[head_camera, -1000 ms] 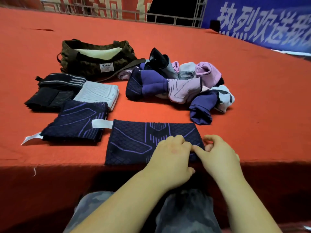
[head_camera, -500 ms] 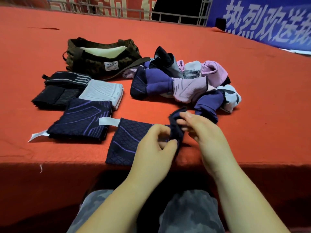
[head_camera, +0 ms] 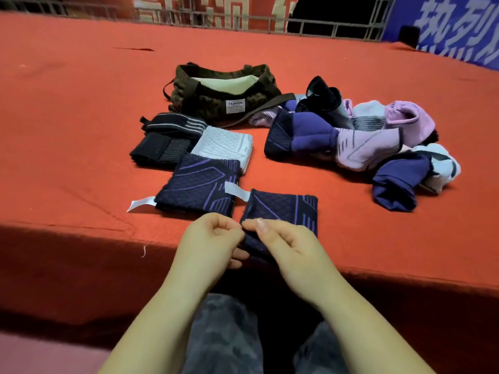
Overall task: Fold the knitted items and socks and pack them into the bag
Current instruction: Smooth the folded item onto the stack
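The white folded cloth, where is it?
In the head view, the white folded cloth lies left of centre on the red table, just before the bag, beside the black folded pieces.

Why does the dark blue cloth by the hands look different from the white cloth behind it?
The navy knit is dark with purple lines; the white knit is pale grey-white. The navy knit lies at the table's near edge with both hands, left hand and right hand, pinching its corner; the white knit lies untouched farther back, near the bag. Both are folded flat with a quilted pattern.
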`<state>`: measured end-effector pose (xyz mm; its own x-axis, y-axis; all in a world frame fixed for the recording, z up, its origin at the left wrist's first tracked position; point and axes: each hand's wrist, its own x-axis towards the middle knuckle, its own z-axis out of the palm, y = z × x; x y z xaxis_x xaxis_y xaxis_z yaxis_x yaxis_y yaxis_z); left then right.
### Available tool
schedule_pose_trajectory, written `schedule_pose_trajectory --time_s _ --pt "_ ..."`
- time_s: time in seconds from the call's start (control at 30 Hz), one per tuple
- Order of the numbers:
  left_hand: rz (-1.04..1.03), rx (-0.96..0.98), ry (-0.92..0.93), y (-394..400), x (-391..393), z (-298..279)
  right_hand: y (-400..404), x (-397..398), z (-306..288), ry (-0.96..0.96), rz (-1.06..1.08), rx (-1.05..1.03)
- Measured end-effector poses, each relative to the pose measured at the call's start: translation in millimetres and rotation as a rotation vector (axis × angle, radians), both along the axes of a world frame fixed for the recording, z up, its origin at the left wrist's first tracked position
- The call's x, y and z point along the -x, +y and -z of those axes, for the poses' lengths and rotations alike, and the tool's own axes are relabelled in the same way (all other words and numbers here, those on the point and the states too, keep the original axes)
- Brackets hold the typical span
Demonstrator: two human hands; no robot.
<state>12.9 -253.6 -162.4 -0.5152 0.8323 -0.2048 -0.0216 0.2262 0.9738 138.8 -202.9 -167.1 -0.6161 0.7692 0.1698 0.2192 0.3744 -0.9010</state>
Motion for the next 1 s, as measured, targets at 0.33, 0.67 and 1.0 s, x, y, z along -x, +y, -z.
schedule_pose_trajectory --time_s 0.33,0.67,1.0 --pt "0.024 0.123 0.56 -4.1 4.3 7.5 22.5 -25.7 10.2 -0.439 0.31 -0.329" --pt "0.109 0.311 0.831 7.8 -0.3 -9.3 14.6 -34.9 7.8 -0.67 0.685 -0.263" --pt "0.068 0.075 0.421 10.3 -0.3 0.2 9.5 -35.0 -2.6 0.126 0.512 -0.03"
